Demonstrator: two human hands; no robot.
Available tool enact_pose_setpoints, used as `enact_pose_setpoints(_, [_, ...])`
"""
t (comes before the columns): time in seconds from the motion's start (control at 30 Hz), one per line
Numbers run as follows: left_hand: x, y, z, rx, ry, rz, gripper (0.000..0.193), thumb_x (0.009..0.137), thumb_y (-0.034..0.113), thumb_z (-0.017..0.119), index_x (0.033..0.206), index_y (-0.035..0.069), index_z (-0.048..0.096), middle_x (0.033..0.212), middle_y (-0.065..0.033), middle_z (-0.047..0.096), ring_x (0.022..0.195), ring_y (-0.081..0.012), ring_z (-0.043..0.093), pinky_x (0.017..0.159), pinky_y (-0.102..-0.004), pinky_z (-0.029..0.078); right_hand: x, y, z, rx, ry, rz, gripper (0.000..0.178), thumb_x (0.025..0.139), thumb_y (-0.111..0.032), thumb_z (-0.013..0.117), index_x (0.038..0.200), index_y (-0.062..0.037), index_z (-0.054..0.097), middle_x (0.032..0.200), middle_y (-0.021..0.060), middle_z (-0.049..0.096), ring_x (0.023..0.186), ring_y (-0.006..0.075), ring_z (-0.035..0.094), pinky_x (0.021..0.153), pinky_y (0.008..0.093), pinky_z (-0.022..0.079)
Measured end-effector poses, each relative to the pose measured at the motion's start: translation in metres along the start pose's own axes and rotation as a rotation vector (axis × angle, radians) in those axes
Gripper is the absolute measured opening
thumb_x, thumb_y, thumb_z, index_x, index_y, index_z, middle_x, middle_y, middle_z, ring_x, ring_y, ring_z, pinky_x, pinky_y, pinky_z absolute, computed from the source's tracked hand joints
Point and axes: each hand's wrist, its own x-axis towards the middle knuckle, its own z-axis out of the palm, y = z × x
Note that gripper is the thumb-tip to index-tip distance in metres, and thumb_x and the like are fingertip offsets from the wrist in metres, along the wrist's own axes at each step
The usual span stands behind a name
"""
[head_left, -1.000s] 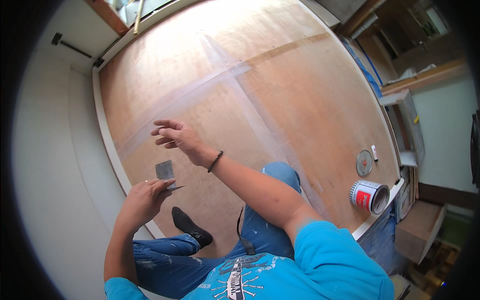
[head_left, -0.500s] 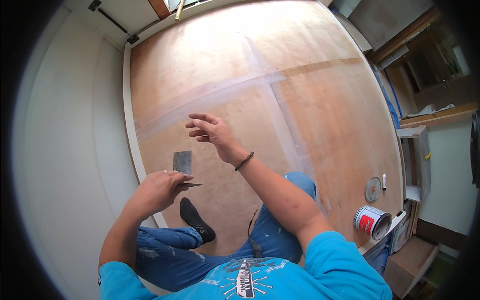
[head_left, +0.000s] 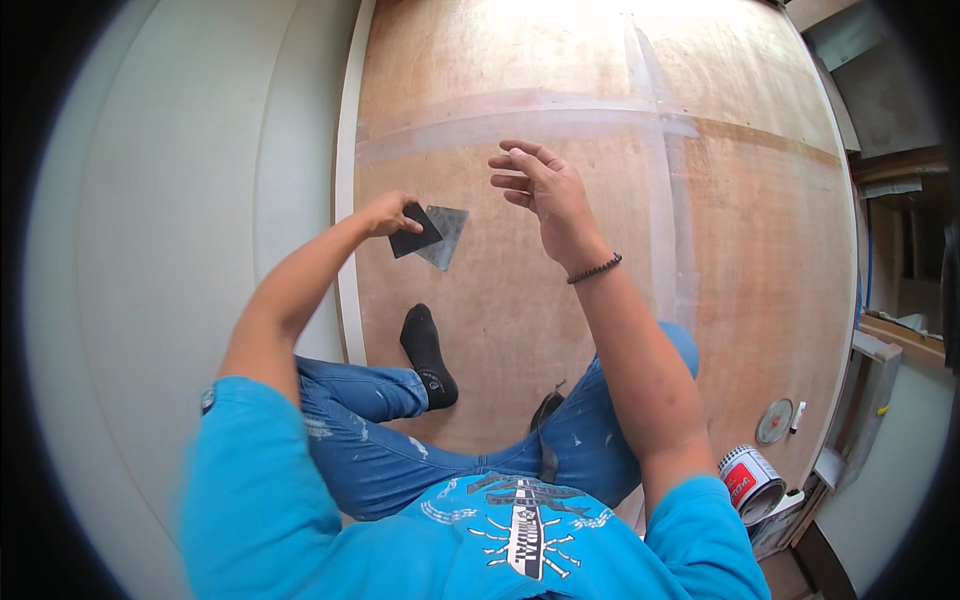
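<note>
My left hand (head_left: pixel 392 216) pinches a dark, square scraper plate (head_left: pixel 412 232) between thumb and fingers, near the left side of a plywood sheet. A grey metal scraper plate (head_left: pixel 447 238) shows partly beneath the dark one; whether it is held or lies on the wood I cannot tell. Raised over the middle of the plywood (head_left: pixel 510 290), my right hand (head_left: pixel 548 190) is empty, its fingers apart and slightly curled. A dark beaded bracelet circles that wrist. Pale smeared bands (head_left: pixel 520 122) run across and down the wood, forming a cross.
At the lower right an open can (head_left: pixel 752 485) with a red and white label lies tilted or on its side. A round lid (head_left: pixel 774 421) and a small white tube (head_left: pixel 797 417) are beside it. A white wall panel (head_left: pixel 210 250) borders the left. Wooden frames (head_left: pixel 868 395) stand along the right.
My left hand has reached forward with the plates, now seen flat rather than edge-on. My right hand keeps much the same pose. The view has shifted, moving the scene rightward.
</note>
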Motion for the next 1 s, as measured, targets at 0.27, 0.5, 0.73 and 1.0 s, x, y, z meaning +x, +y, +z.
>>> enact_pose_setpoints(0.27, [0.040, -0.022, 0.070, 0.307, 0.227, 0.119, 0.100, 0.058, 0.009, 0.098, 0.143, 0.012, 0.045, 0.138, -0.0159, 0.054, 0.131, -0.0400, 0.055, 0.104, -0.0476, 0.050, -0.010, -0.006, 0.003, -0.039, 0.021, 0.025, 0.035, 0.107, -0.029, 0.059, 0.132, -0.0053, 0.065, 0.116, 0.0084, 0.074, 0.102, 0.0140, 0.069, 0.089, 0.0283, 0.054])
enact_pose_setpoints(0.5, [0.049, -0.004, 0.053, 0.488, 0.193, 0.126, 0.101, 0.045, 0.015, 0.101, 0.131, 0.008, 0.049, 0.133, -0.0156, 0.053, 0.129, -0.0392, 0.053, 0.104, -0.0492, 0.049, -0.005, -0.006, 0.011, -0.066, 0.010, 0.043, 0.036, 0.107, -0.030, 0.060, 0.132, -0.0049, 0.065, 0.118, 0.0081, 0.073, 0.103, 0.0148, 0.069, 0.090, 0.0294, 0.052])
enact_pose_setpoints(0.73, [0.043, -0.019, 0.034, 0.198, -0.018, 0.205, 0.089, 0.056, 0.018, 0.100, 0.131, 0.008, 0.052, 0.125, -0.0185, 0.068, 0.125, -0.0377, 0.062, 0.100, -0.0487, 0.050, -0.018, -0.010, 0.037, 0.010, 0.079, 0.128, 0.035, 0.108, -0.028, 0.060, 0.132, -0.0037, 0.064, 0.118, 0.0085, 0.073, 0.101, 0.0142, 0.069, 0.086, 0.0284, 0.052])
enact_pose_setpoints(1.0, [-0.027, 0.072, -0.022, 0.132, -0.084, 0.079, 0.060, 0.083, 0.037, 0.086, 0.129, 0.006, 0.065, 0.123, -0.0239, 0.071, 0.119, -0.0426, 0.066, 0.099, -0.0496, 0.053, -0.076, -0.020, 0.080, 0.060, 0.286, 0.173, 0.034, 0.109, -0.027, 0.059, 0.135, -0.0051, 0.060, 0.118, 0.0091, 0.072, 0.094, 0.0142, 0.071, 0.078, 0.0249, 0.054])
